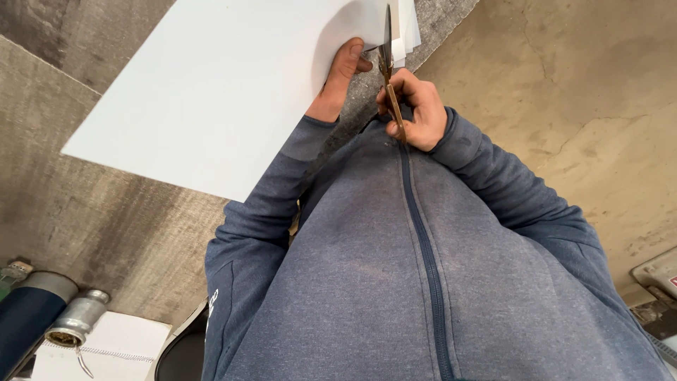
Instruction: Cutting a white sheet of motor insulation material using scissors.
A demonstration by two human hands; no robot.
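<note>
Two bare hands are working a large white sheet of paper (211, 92) held out in front of a blue zip-up hoodie (395, 268). The left hand (342, 74) is pinching the sheet's near edge, thumb on top and fingers hidden beneath it. Just beside it, the right hand (416, 106) is curling closed around the handles of a pair of scissors (388, 56), whose blades are pointing away from the hand into the paper's edge. Below the left sleeve, well apart from both hands, a dark blue cylinder (28, 310), a metal pipe fitting (74, 321) and a spiral notebook (106, 349) are lying on the grey floor (84, 212).
</note>
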